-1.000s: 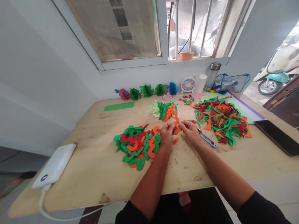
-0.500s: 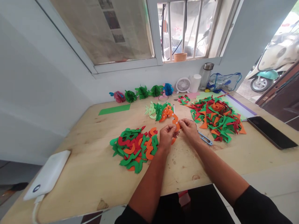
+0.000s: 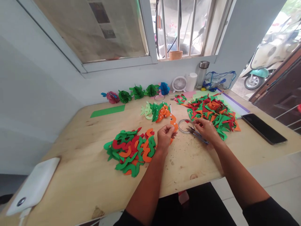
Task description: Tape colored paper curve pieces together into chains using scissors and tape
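Observation:
My left hand point(image 3: 166, 136) pinches a wavy orange paper strip point(image 3: 173, 121) with small white squares on it, above the middle of the table. To its right, my right hand point(image 3: 207, 129) has its fingertips pressed together at the edge of a tape roll point(image 3: 180, 126); whether they grip it or something small is hidden. Thread snips point(image 3: 197, 135) with blue-grey handles lie just under that hand. Beyond the left hand rest orange strips with white dots point(image 3: 162, 113), dark green ones point(image 3: 155, 112) and pale green ones point(image 3: 147, 111).
A heap of wavy paper cutouts point(image 3: 131, 152) lies left of my hands. On the right are a pile of scraps point(image 3: 213, 114) and a phone point(image 3: 263, 128). Paper flowers point(image 3: 137, 91), a fan point(image 3: 179, 84) and a bottle point(image 3: 202, 75) line the wall. A power bank point(image 3: 35, 185) sits at left.
My right hand has left the orange strip and moved right to the tape roll and snips. My left hand still holds the strip. The camera view has shifted slightly.

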The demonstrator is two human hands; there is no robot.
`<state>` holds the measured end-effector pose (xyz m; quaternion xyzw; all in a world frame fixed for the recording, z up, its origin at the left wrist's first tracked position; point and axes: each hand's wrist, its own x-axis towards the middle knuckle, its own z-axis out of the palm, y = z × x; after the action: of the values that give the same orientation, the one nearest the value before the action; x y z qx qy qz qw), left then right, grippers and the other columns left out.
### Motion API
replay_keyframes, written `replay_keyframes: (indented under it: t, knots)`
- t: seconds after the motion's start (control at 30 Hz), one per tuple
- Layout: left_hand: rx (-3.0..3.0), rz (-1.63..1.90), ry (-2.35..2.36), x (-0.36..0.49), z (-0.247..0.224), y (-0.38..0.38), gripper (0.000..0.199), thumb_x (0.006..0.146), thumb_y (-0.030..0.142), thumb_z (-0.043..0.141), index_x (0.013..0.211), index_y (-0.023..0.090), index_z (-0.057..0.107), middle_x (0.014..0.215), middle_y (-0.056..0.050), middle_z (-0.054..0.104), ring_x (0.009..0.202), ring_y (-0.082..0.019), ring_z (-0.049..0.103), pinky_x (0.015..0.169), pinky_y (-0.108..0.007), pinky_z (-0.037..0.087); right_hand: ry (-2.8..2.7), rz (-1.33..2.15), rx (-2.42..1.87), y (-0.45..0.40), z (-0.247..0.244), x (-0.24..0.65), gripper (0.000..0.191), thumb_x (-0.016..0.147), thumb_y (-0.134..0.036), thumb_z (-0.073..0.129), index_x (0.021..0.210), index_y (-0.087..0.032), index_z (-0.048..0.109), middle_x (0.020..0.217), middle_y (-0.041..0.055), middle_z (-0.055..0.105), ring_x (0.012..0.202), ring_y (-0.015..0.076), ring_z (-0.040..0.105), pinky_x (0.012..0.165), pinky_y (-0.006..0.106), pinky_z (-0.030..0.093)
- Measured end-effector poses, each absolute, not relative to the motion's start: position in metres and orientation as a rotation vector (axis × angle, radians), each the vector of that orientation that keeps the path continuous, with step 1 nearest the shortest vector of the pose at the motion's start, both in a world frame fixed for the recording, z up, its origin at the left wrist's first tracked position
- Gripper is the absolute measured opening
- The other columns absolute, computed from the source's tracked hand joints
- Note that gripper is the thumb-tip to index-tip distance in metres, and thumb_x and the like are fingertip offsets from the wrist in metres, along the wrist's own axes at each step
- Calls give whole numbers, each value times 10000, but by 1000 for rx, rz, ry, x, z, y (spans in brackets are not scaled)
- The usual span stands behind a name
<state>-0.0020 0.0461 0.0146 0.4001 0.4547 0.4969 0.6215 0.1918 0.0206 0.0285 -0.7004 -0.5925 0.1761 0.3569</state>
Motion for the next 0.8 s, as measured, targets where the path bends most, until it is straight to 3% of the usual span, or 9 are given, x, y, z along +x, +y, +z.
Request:
replay_keyframes:
  t: [0.27,0.53,0.8]
  knots:
    - [935,1147,1044,-2,13,47,213,623,335,691,679,150,599,554,-1,610,483,-88,563,463,-177,397,-1786,187,-2028,14,12,192,148,814,-202,497,867,-228,633,924,29,688,763,172,610,565,252,338]
    - [933,1126,1038,-1,7,50,293,593,396,726,700,148,611,568,-16,623,512,-110,591,473,-186,393,-1772,270,-1998,17,8,194,115,795,-193,520,848,-224,617,813,18,677,712,157,599,556,242,331]
    - [910,1130,1050,-1,12,47,212,610,326,709,667,151,601,549,2,623,481,-89,573,476,-181,395,-1748,317,-1990,18,9,194,112,801,-207,517,862,-220,609,806,13,674,719,157,595,569,240,339]
